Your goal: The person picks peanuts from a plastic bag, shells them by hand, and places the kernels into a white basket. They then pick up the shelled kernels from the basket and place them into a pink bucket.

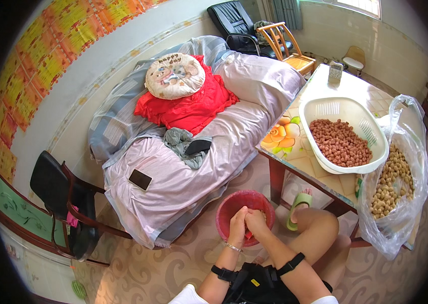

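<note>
Over a red plastic basin [224, 212] on the floor, my left hand [238, 224] and my right hand [256, 222] are pressed together, fingers curled. Whatever lies between them is hidden; a bit of something red shows just below the fingers, and pale pieces show at the basin's right side. On the table to the right, a white plastic basket [379, 152] holds many reddish shelled peanuts [339, 142]. Beside it, a clear plastic bag [386, 235] of unshelled peanuts [388, 186] stands open at the table's near right edge.
The table [312, 167] has a corner close to my right knee. A covered sofa [183, 190] bears a smartphone [140, 179], grey cloth [181, 144], red fabric [210, 110] and a round cushion [176, 76]. A black chair [84, 212] stands left; a small watermelon [79, 289] lies on the floor.
</note>
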`<state>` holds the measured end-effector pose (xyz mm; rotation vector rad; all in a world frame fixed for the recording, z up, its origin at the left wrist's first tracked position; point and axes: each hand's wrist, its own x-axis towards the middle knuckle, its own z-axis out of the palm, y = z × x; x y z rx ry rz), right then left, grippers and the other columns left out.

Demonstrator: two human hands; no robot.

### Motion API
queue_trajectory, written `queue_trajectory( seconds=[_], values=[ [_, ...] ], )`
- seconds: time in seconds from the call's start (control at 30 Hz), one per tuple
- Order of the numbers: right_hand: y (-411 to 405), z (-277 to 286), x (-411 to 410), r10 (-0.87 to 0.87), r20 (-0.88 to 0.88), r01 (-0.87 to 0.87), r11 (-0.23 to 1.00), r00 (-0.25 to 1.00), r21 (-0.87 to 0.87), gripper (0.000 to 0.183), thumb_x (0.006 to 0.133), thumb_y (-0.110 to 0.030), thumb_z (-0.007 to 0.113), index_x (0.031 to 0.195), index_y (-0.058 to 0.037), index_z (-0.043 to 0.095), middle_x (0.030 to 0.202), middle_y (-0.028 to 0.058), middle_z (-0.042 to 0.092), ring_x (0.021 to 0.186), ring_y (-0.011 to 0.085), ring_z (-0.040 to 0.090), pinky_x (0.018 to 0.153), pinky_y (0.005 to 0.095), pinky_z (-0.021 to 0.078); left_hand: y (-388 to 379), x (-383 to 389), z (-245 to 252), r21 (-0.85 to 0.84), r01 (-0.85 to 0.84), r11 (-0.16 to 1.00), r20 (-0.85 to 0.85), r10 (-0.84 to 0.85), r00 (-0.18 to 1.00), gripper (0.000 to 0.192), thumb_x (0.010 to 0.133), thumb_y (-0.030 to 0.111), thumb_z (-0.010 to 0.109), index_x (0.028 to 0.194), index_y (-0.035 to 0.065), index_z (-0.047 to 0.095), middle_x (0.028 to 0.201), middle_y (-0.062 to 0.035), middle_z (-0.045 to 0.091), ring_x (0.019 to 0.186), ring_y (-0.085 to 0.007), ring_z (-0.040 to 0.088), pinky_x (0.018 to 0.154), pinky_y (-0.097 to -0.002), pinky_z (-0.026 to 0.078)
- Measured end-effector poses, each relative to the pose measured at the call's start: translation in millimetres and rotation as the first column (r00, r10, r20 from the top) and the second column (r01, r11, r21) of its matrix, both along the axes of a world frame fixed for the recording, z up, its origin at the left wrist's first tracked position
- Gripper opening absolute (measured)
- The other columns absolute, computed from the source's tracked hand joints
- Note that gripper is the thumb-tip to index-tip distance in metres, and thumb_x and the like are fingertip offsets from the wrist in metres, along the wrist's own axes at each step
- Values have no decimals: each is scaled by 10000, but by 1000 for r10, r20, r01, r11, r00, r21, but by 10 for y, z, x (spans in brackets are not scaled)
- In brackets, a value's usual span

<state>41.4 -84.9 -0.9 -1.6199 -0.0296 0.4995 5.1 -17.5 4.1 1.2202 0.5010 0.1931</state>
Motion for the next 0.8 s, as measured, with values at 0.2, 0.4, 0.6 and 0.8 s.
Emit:
queue_trajectory(
  seconds=[0.2,0.4,0.6,0.8],
  values=[
    [-16,109,-21,-15,-11,15,1000,1000,-4,255,779,-201,480,841,-26,655,699,127,633,653,202,608,595,321,463,-7,-6,13,57,-2,998,0,2,1000,309,889,349,485,857,65,602,686,14,547,569,-76,491,495,-210,387],
    [27,-10,-6,77,-228,-22,972,971,234,245,801,-203,492,691,-20,613,602,32,559,528,136,518,465,267,391,72,-40,50,-70,23,997,-78,-29,997,339,916,312,435,922,37,634,699,28,535,624,-63,480,546,-204,382],
    [-9,37,34,102,-344,21,942,933,335,227,840,-216,542,644,-101,551,548,-25,470,448,58,386,400,214,275,98,-75,240,-190,69,979,-115,-92,989,493,939,415,308,989,39,623,574,35,481,441,-68,420,379,-187,297],
    [-14,178,4,168,-277,-72,942,946,328,313,893,-282,514,661,-75,551,539,-26,465,429,63,390,385,203,290,144,-73,276,-150,67,986,-137,-88,987,470,949,397,312,1025,41,609,571,43,456,454,-60,433,387,-184,310]
  ],
)
